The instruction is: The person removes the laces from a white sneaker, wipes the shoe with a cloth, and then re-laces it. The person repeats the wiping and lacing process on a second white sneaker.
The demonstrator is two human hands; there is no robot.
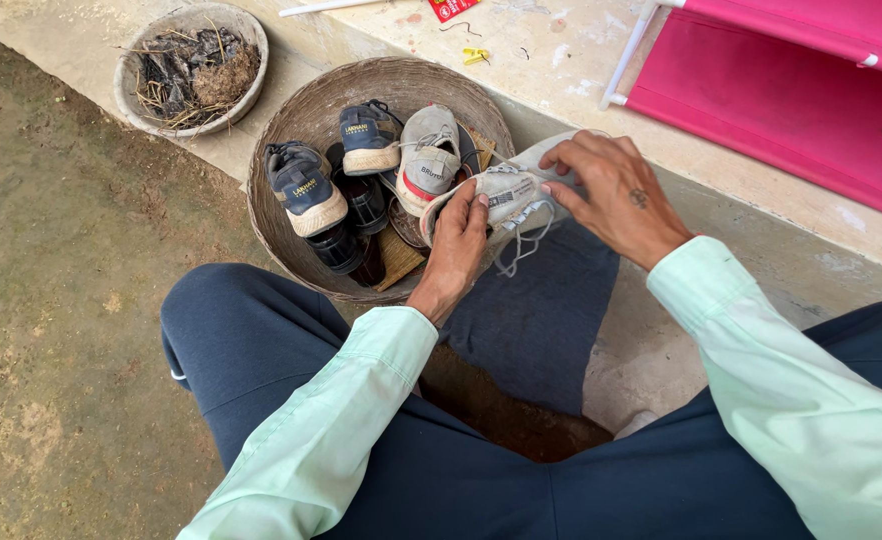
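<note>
My left hand point(458, 243) grips the heel end of a dirty white sneaker point(517, 196) held over the edge of a round woven basket point(291, 115). My right hand point(616, 195) holds the same sneaker from the other side, fingers on its tongue and laces, which dangle loose below. Inside the basket lie two navy sneakers with cream soles point(306, 187), a grey and white sneaker with a red stripe point(427, 158) and dark shoes point(361, 215) beneath them.
A smaller round bowl point(131, 100) of dry twigs and debris sits at the upper left on a concrete step. A pink fabric rack with white tubes point(791, 90) stands at the upper right. My knees in navy trousers point(241, 340) frame the bare ground below.
</note>
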